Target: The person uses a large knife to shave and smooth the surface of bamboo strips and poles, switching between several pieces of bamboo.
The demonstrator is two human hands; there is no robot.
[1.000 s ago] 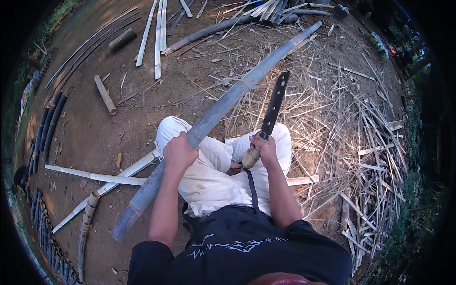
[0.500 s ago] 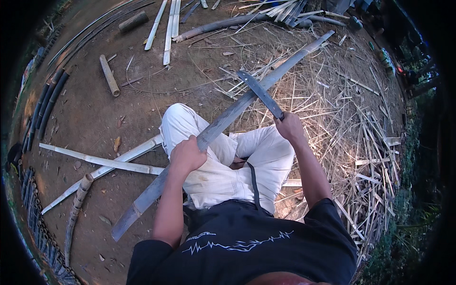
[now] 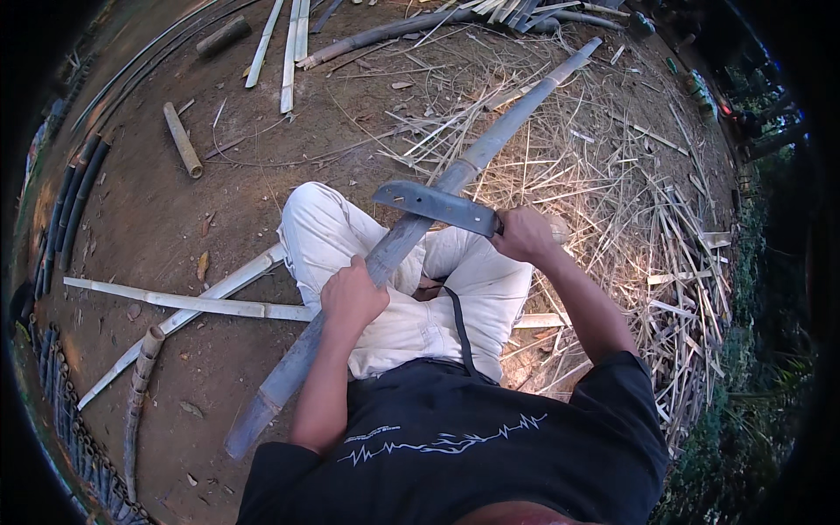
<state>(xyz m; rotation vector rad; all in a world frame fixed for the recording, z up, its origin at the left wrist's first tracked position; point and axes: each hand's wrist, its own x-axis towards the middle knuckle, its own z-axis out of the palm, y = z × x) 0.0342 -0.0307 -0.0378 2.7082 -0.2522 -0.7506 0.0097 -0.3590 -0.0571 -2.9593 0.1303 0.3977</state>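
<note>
The person sits on bare dirt with knees bent, in pale trousers and a dark shirt, with 1 long grey bamboo pole (image 3: 411, 236) lying slantwise across the lap, its thick end low at the person's left and its thin end running far up to the right over a bed of dry bamboo shavings (image 3: 630, 201). The left hand (image 3: 352, 297) wraps the pole just above the thigh, fingers curled tight around it and pressed together. The right hand (image 3: 525, 234) is closed in a fist on the handle of a broad machete (image 3: 435, 204), whose blade lies crosswise on top of the pole, pointing to the person's left, touching or just over it; I cannot tell which. On the ground at the left lie 2 pale split bamboo strips (image 3: 188, 302) crossing each other, and beside them a jointed bamboo piece (image 3: 140, 385). Farther up lies a short bamboo offcut (image 3: 182, 140), well apart from the hands.
</note>
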